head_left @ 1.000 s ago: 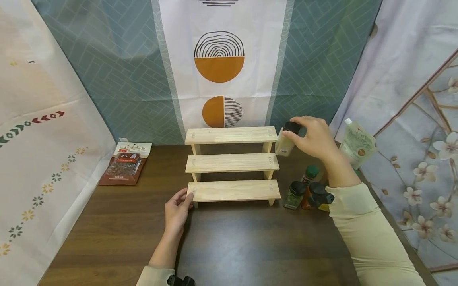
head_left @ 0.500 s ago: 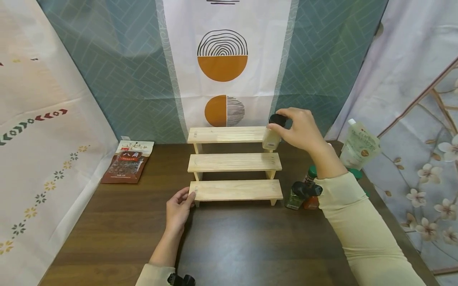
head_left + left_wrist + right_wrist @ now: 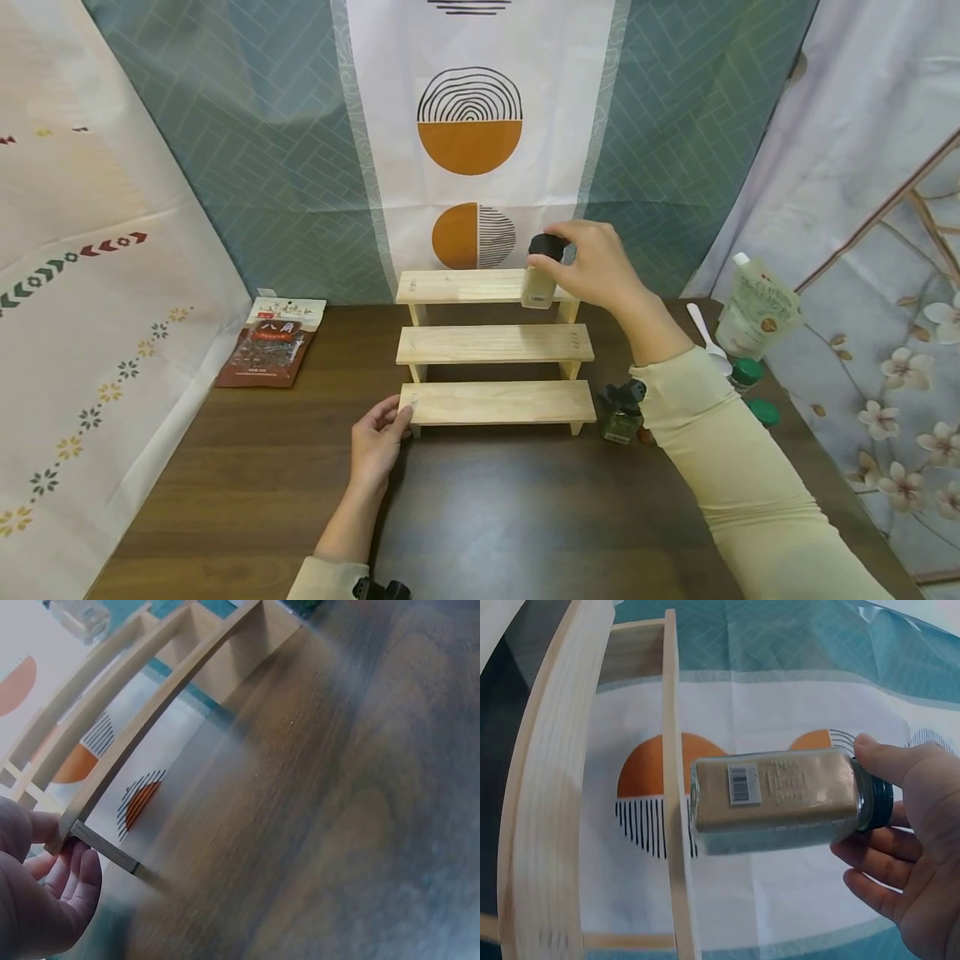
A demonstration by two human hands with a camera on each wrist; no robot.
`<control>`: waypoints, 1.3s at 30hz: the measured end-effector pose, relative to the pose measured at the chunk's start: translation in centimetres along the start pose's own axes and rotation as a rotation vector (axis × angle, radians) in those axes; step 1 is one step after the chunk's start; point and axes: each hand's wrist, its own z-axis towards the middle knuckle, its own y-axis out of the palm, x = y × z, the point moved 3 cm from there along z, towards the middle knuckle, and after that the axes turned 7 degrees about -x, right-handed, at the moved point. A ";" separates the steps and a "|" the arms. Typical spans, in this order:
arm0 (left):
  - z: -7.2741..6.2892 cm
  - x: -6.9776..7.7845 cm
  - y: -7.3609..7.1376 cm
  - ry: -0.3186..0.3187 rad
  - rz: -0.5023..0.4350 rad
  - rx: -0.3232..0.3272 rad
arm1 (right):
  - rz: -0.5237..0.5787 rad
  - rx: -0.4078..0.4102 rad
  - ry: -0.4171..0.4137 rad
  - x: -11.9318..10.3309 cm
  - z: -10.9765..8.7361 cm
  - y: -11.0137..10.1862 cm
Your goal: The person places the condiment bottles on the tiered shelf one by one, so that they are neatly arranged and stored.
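Observation:
A three-step wooden display rack (image 3: 498,403) stands on the brown table. My left hand (image 3: 375,446) pinches the left end of its lowest step, thumb on top and fingers curled beneath, as the left wrist view also shows. My right hand (image 3: 603,271) holds a glass spice jar (image 3: 538,290) by its black lid, over the right part of the top step. In the right wrist view, the jar (image 3: 780,791) has a tan label with a barcode, and its base overlaps the top board's edge.
Right of the rack, a green-filled jar (image 3: 621,427) sits partly behind the right wrist. Beyond the forearm are a white spoon (image 3: 707,333), green-capped jars (image 3: 746,372) and a spouted pouch (image 3: 757,312). A brown spice bag (image 3: 272,343) lies at back left.
My right hand has carried the jar leftward, from beside the rack to over its top step. The left hand keeps its hold on the lowest step.

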 end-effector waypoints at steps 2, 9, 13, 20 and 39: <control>0.0 0.0 0.0 -0.001 -0.003 0.006 | -0.004 -0.003 -0.004 -0.3 0.4 0.3; 0.0 0.0 0.0 -0.013 -0.007 0.010 | 0.009 -0.033 0.009 -1.6 2.3 1.4; 0.1 0.0 -0.1 -0.012 -0.012 0.014 | 0.016 -0.049 -0.011 -2.5 3.7 2.4; 0.4 -0.1 -0.1 -0.013 -0.017 0.010 | -0.012 -0.052 -0.027 -3.4 5.4 3.8; 0.4 0.0 -0.2 -0.025 -0.015 0.011 | 0.009 -0.097 -0.021 -6.3 10.1 7.7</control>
